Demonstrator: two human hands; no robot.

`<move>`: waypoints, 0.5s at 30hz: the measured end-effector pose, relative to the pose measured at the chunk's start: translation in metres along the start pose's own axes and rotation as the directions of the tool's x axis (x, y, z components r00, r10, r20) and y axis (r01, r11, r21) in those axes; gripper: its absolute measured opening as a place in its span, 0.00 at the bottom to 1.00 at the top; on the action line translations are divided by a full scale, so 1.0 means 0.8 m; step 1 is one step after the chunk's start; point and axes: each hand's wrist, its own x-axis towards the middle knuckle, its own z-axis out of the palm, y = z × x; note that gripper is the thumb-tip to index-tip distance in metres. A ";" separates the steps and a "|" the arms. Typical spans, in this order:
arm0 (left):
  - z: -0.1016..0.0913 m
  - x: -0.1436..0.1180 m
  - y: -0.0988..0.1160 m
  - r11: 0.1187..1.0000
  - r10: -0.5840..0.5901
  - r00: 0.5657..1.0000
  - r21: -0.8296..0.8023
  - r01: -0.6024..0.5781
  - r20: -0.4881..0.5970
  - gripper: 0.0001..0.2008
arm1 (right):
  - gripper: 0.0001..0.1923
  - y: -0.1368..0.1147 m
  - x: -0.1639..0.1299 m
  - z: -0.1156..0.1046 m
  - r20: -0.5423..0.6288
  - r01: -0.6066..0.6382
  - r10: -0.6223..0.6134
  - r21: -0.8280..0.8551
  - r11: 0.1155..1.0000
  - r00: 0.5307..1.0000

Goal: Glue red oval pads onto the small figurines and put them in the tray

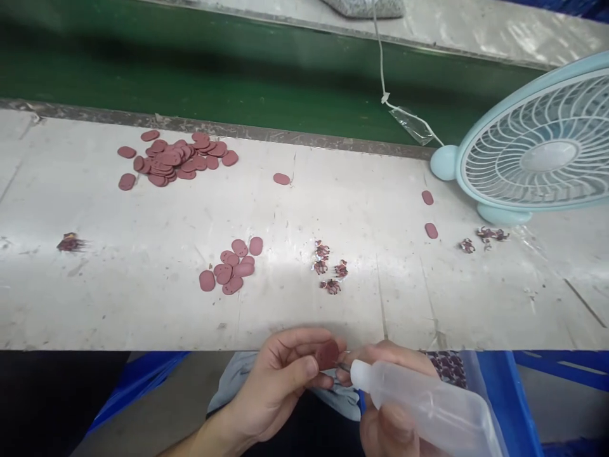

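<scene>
Between the thumb and fingers of my left hand is a reddish-brown oval piece, held just below the table's front edge. My right hand is wrapped round a translucent squeeze bottle with a white cap. The bottle lies tilted, its thin dark tip pointing left and close to the oval piece; whether they touch I cannot tell. On the table above my hands lie a small group of similar oval pieces and several little brown figures.
A larger heap of oval pieces lies at the back left. At the right stands a light blue fan, with more small figures near its base. A green strip runs behind the table. A blue bin is below, at right.
</scene>
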 end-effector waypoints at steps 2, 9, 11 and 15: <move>0.001 0.001 0.001 1.000 -0.005 1.000 -0.003 0.005 -0.001 0.13 | 0.26 -0.001 0.004 0.011 0.003 0.039 -0.039 -0.044 0.998 0.999; 0.005 0.002 0.003 1.000 0.000 1.000 0.001 0.000 -0.020 0.14 | 0.17 -0.001 0.010 0.054 -0.291 0.375 -0.492 -0.376 0.847 0.820; 0.005 0.002 0.003 1.000 -0.003 1.000 0.005 0.003 -0.019 0.14 | 0.17 -0.001 0.011 0.057 -0.276 0.389 -0.513 -0.399 0.830 0.813; 0.004 0.002 0.003 1.000 -0.004 1.000 -0.002 0.004 -0.019 0.14 | 0.18 -0.002 0.009 0.044 -0.217 0.379 -0.464 -0.340 0.861 0.859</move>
